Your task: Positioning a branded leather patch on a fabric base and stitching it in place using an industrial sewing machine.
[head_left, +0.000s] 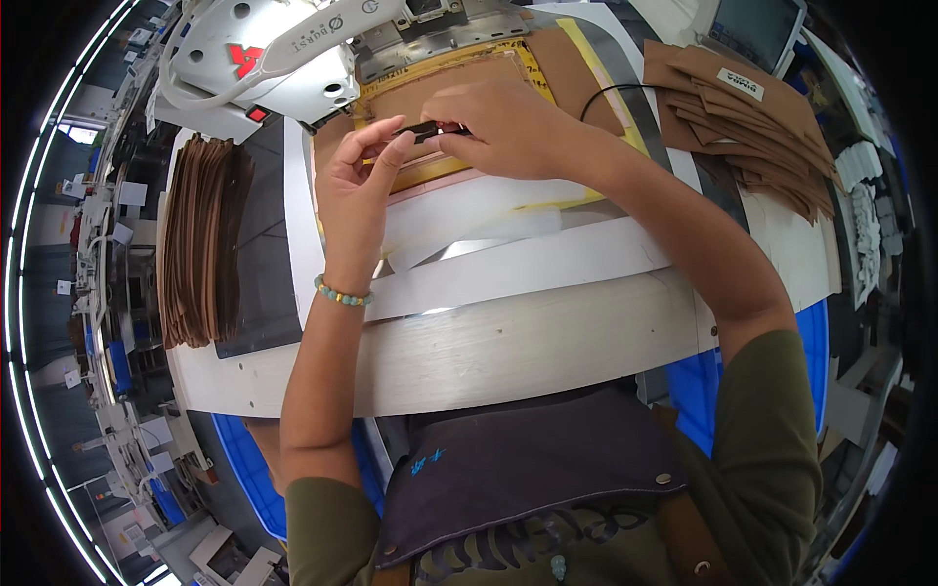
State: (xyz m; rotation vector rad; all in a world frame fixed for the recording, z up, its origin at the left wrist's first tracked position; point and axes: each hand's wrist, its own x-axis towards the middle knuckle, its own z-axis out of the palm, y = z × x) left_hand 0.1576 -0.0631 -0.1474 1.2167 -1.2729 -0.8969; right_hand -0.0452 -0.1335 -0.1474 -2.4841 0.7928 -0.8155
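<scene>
Together the left hand [357, 176] and right hand [508, 127] pinched a small dark strip [430, 128] between fingertips, one at each end, above the brown leather panel [445, 93] under the white sewing machine [274, 59]; it looked light, thin and bendable, best held at its ends, with stacked brown pieces [200, 244] to the left

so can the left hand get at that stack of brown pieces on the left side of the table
Probably yes. The left hand is pinching a small dark strip together with the right hand, but nothing lies between it and the stack of brown pieces beside it.
</scene>
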